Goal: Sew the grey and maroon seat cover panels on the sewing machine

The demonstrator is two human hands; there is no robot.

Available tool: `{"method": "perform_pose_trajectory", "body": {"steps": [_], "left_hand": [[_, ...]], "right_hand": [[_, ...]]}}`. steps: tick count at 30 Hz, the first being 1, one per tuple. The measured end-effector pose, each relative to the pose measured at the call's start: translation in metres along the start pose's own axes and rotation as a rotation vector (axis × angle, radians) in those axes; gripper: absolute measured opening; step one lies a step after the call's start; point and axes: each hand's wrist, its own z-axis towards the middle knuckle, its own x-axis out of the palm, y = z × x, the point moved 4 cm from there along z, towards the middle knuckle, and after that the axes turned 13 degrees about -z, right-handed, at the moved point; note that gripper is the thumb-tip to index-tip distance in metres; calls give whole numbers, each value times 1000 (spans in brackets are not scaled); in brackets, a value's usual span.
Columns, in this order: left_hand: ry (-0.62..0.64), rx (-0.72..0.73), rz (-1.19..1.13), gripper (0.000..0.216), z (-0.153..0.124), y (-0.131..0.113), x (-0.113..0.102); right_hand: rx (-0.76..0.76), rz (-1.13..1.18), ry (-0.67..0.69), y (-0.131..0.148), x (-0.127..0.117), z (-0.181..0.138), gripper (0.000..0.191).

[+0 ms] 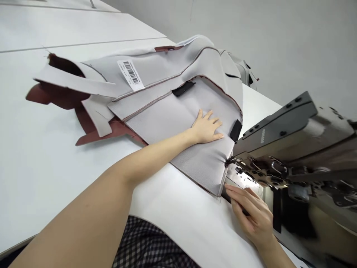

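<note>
A grey sewn fabric cover (164,123) with padded panels, raised seams and dark red inner layers lies across the white table. My left hand (206,126) rests flat on its front panel, fingers spread. Two black strips, one being the black tab (236,131), sit along the panel's curved seam. The cover's right edge runs under the needle area of a sewing machine (279,149), where the cloth puckers. Beside the cover's near corner is my right hand (251,212), fingers bent and pressed together; a dark piece shows between them, and what they pinch is unclear.
The white table (55,178) spreads left and toward me. A barcode label (130,75) is on the cover's upper part. Loose grey and dark red flaps (61,89) stick out at left. The machine head fills the right side, with a lit area below it.
</note>
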Motion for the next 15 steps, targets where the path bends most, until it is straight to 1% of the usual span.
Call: {"method": "perform_pose_trajectory", "body": {"steps": [2, 4, 7, 9, 11, 13, 14, 15], "left_hand": [[7, -19, 6, 66, 0, -2, -1], [3, -34, 21, 65, -6, -3, -3], [-15, -38, 53, 62, -35, -4, -8], [-25, -41, 73, 61, -66, -4, -15], [-33, -48, 79, 61, -101, -6, -27], [-36, -47, 47, 56, -140, -11, -47], [-61, -52, 19, 53, -161, -14, -61], [-112, -72, -17, 50, -185, -16, -77]], "right_hand": [[1, -21, -25, 0, -1, 0, 36], [9, -51, -66, -1, -1, 0, 33], [-2, -76, -81, -4, 1, 3, 31], [-25, -75, -75, -4, 4, 5, 30], [-57, -76, -82, -3, 6, 6, 28], [-88, -85, -87, -1, 7, 6, 26], [-99, -94, -88, 0, 8, 5, 26], [-105, -105, -88, 1, 8, 3, 25]]}}
